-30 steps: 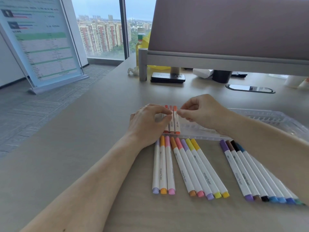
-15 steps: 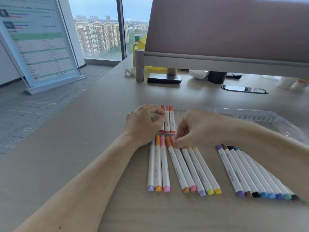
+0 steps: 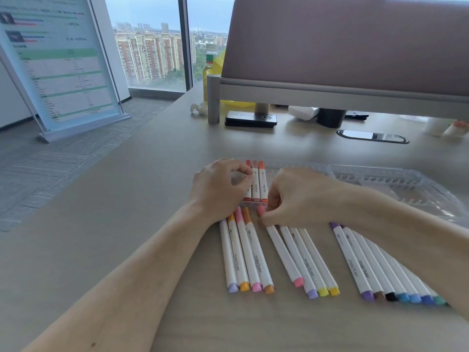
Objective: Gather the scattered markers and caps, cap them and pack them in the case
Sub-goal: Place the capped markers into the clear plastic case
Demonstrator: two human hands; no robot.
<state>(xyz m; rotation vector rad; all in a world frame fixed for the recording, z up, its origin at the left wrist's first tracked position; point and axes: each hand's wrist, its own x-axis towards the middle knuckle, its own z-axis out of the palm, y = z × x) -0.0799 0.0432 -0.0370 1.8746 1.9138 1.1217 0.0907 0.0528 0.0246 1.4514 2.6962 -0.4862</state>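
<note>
Right hand (image 3: 299,196) pinches pink marker (image 3: 281,250) beside case (image 3: 380,179)

A beige desk (image 3: 121,224) runs up to a mauve partition (image 3: 342,41) on a grey rail. On the left, grey carpet floor (image 3: 50,168) carries a standing sign (image 3: 55,62). A window (image 3: 152,47) of 2 panes shows daylit apartment blocks.

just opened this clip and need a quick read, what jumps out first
Rows of white markers with coloured caps fan across the desk in front of the person. Just beyond them, the right hand pinches a pink marker beside the left hand, at a clear case holding three red-orange markers.
</note>
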